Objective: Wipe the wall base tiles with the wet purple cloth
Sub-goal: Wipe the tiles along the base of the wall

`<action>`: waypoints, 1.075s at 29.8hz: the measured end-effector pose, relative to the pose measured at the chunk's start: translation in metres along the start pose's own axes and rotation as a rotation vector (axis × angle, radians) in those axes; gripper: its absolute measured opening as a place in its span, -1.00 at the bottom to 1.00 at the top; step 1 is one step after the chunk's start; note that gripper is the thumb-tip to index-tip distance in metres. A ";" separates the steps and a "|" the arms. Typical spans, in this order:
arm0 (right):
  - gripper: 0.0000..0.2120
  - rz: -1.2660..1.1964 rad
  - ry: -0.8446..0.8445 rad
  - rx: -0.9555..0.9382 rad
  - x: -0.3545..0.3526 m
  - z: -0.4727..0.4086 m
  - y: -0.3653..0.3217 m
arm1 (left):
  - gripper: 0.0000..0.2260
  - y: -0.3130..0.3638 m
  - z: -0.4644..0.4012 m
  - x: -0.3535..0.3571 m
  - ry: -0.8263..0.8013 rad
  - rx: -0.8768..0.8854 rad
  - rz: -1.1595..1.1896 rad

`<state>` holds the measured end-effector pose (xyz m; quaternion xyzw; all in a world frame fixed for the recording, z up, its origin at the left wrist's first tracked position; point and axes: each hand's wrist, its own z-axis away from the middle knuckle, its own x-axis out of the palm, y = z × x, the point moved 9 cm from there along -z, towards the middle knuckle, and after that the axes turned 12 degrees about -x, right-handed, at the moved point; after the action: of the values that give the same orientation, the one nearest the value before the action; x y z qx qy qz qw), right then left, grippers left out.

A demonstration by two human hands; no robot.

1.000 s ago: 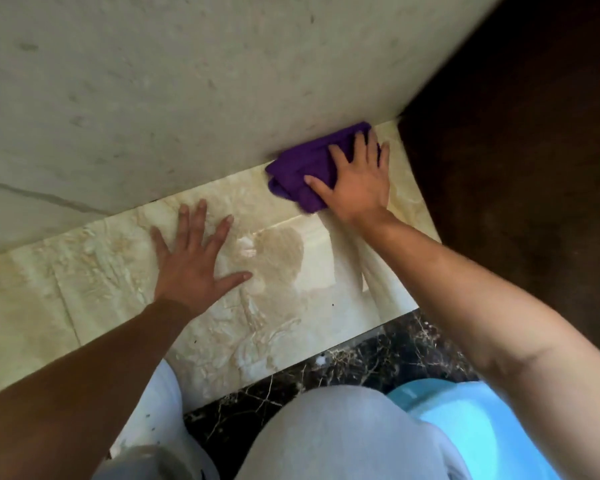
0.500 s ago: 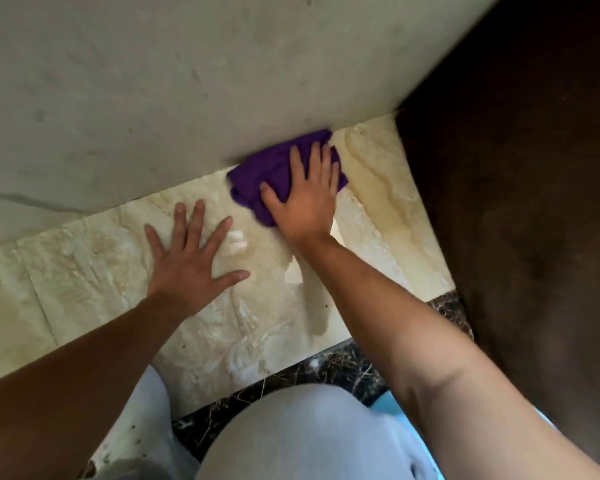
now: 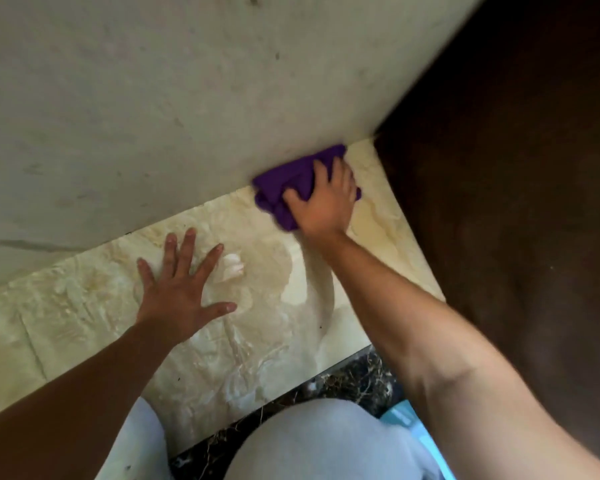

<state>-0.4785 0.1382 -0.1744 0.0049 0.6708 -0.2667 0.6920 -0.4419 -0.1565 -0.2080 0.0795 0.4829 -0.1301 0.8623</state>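
The purple cloth (image 3: 284, 185) is bunched against the top edge of the cream marbled base tiles (image 3: 257, 327), near the corner with the brown surface. My right hand (image 3: 324, 202) presses flat on the cloth, fingers spread over it and blurred by motion. My left hand (image 3: 179, 289) lies flat and open on the tiles to the left, fingers splayed, holding nothing. A wet sheen shows on the tile between the two hands.
A grey plaster wall (image 3: 153, 98) rises above the tiles. A dark brown surface (image 3: 516, 202) borders the tiles on the right. Dark veined floor (image 3: 354, 379) runs below. My pale-trousered knees (image 3: 326, 445) and a light blue object (image 3: 406, 419) sit at the bottom.
My right hand slid the cloth left along the tile's top edge, then back right toward the corner. My left hand stayed planted.
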 end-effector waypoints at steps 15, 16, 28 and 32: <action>-0.18 0.005 0.118 0.206 -0.031 -0.026 0.034 | -0.03 0.003 -0.009 -0.018 0.001 0.060 0.024; -0.19 -0.008 0.090 0.174 -0.019 -0.018 0.016 | -0.03 -0.001 -0.008 -0.017 0.003 0.064 0.024; -0.17 0.197 -0.195 -0.067 -0.007 -0.008 -0.017 | -0.06 -0.084 0.024 -0.030 -0.162 -0.226 0.044; -0.15 0.238 -0.287 0.107 -0.035 -0.048 0.046 | 0.03 -0.116 0.053 -0.020 -0.210 -0.347 0.120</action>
<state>-0.5040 0.2076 -0.1625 0.0828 0.5448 -0.2164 0.8059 -0.4441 -0.2775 -0.1645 -0.0554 0.4000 -0.0012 0.9148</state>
